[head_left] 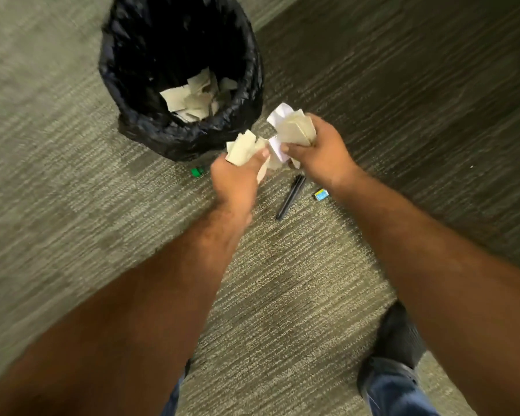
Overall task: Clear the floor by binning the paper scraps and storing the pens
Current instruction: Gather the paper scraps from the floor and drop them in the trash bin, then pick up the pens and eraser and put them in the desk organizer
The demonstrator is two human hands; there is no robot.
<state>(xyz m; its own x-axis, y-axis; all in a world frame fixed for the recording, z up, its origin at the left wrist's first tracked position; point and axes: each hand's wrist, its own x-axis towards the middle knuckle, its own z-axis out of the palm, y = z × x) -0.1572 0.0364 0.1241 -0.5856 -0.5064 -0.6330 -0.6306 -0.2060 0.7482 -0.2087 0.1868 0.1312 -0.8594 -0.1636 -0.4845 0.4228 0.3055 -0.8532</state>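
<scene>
Near the centre of the frame, the left hand (237,172) is curled tight around a wad of cream paper scraps (245,150), and the right hand (318,154) is clenched on a larger bundle of white and cream scraps (291,127). Both bundles sit just right of and below the bin's rim. The bin (180,70), lined with a black bag, fills the upper left; more cream scraps (189,97) lie in its bottom. On the carpet floor (297,280), a black pen (290,196) lies between the forearms, a small blue-and-yellow object (321,194) just right of it, and a green cap-like piece (197,172) at the bin's base. A dark shoe (400,334) shows at lower right.
</scene>
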